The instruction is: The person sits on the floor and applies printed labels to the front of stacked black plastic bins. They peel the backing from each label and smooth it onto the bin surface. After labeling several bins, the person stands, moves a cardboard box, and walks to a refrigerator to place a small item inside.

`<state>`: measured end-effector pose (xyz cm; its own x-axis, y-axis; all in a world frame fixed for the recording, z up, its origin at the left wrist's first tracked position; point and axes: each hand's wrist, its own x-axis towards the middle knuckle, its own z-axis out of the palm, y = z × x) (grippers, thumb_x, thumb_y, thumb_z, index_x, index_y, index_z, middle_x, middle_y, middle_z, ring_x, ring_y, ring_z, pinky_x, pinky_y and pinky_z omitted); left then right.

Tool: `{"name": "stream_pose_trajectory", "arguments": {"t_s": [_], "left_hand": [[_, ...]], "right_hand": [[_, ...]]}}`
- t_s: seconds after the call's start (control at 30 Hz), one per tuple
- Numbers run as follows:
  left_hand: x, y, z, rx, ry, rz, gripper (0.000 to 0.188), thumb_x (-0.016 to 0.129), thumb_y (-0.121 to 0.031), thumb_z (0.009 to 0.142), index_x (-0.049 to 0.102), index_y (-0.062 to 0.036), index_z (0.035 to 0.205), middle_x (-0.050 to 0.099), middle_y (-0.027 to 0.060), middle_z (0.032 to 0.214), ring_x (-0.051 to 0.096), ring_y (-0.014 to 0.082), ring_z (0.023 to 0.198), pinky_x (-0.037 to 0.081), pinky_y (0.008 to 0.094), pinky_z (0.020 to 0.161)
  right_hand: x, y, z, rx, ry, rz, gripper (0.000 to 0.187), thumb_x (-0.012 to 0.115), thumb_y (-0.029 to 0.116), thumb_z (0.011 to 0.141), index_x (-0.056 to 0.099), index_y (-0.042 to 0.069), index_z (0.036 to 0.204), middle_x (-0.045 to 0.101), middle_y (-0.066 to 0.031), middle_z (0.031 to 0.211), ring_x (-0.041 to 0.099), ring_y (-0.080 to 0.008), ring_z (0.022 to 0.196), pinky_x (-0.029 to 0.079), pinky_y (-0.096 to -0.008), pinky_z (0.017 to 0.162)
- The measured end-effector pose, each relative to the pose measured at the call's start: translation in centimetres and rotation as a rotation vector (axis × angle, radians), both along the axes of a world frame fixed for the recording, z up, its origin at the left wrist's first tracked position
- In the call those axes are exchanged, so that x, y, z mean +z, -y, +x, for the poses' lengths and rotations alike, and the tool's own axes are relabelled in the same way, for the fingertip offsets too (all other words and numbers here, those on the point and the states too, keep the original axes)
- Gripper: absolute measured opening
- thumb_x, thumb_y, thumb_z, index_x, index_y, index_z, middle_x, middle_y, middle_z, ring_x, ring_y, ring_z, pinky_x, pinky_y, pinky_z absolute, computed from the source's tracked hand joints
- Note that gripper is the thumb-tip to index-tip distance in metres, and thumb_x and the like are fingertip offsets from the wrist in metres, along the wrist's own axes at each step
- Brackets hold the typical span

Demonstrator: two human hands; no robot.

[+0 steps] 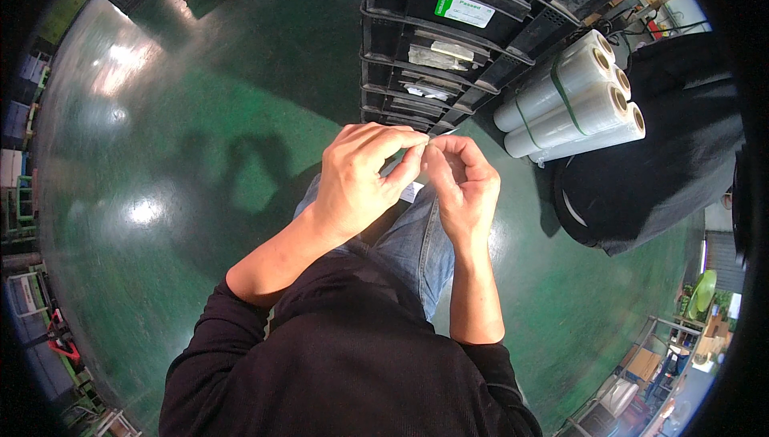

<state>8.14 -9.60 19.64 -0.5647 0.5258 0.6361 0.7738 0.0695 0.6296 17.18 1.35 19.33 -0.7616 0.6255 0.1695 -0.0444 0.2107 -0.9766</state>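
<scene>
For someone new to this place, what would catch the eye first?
Probably the left hand and right hand, close together near the centre. Next, the tall stack of black crates just beyond them, and the strapped bundle of pale rolls to its right.

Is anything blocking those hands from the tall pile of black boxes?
Nothing visible blocks them. The left hand and right hand come together at the fingertips, with the stack of black crates beyond. The bundle of clear rolls is off to the right, not in between.

with forearms [477, 301] angled inward, left fingers [398, 142] and right fingers [463, 147] pinch, tips together.
</scene>
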Motion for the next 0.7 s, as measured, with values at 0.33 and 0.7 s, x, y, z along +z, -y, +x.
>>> {"name": "stream_pose_trajectory", "arguments": {"t_s": [0.33, 0.7], "left_hand": [[0.12, 0.19, -0.10, -0.044, 0.115, -0.023, 0.015, 0.070, -0.003, 0.073, 0.068, -0.0026, 0.088, 0.069, 0.0094, 0.083, 0.067, 0.0216, 0.076, 0.051, 0.0309, 0.072], [0.14, 0.53, -0.92, -0.121, 0.009, -0.065, 0.016, 0.069, -0.003, 0.072, 0.066, -0.0036, 0.088, 0.068, 0.0095, 0.086, 0.066, 0.0236, 0.078, 0.049, 0.0327, 0.072]], "right_hand": [[-0.08, -0.21, 0.11, 0.022, 0.008, 0.065, 0.009, 0.063, 0.005, 0.080, 0.062, -0.001, 0.087, 0.064, -0.0060, 0.076, 0.062, -0.0109, 0.068, 0.049, -0.0241, 0.064], [-0.53, -0.39, 0.13, 0.048, 0.021, 0.035, 0.009, 0.063, 0.006, 0.080, 0.062, -0.001, 0.087, 0.065, -0.0064, 0.075, 0.062, -0.0107, 0.067, 0.049, -0.0239, 0.064]]}}
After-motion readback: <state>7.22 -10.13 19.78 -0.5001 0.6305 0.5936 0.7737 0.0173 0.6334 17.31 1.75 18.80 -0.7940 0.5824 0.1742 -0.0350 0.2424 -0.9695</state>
